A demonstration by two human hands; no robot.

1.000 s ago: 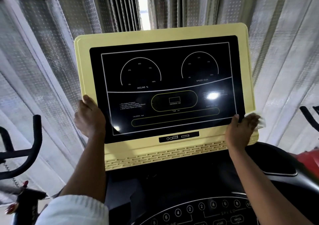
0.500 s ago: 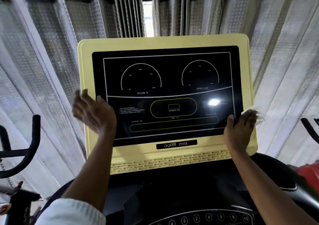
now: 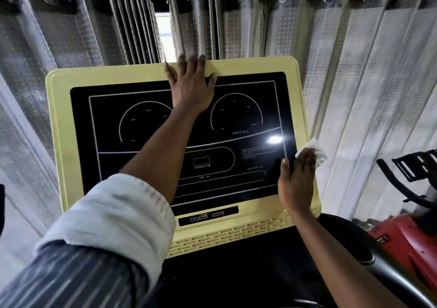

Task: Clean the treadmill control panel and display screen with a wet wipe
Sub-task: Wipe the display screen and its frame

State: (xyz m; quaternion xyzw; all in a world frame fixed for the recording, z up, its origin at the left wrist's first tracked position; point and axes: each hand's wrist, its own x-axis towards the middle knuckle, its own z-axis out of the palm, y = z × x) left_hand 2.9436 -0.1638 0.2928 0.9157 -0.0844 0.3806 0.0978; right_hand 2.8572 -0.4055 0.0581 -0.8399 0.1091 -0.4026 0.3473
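The treadmill's display is a black screen (image 3: pixel 142 123) with dial outlines, set in a pale yellow frame (image 3: pixel 59 142). My left hand (image 3: pixel 191 83) lies flat at the top middle, fingers spread over the frame's upper edge. My right hand (image 3: pixel 296 180) presses a white wet wipe (image 3: pixel 318 153) against the frame's right edge beside the screen. Most of the wipe is hidden under my fingers. A port strip (image 3: pixel 208 215) and vent slots (image 3: pixel 236 234) run below the screen.
Silver curtains (image 3: pixel 354 71) hang close behind the display, with a bright gap at the top middle. A red exercise machine (image 3: pixel 406 239) with black handles stands at the right. The dark treadmill console (image 3: pixel 260 272) lies below the display.
My left hand left the frame's left edge and reached across to the top middle. My right hand with the wipe stayed at the right edge. The camera moved closer.
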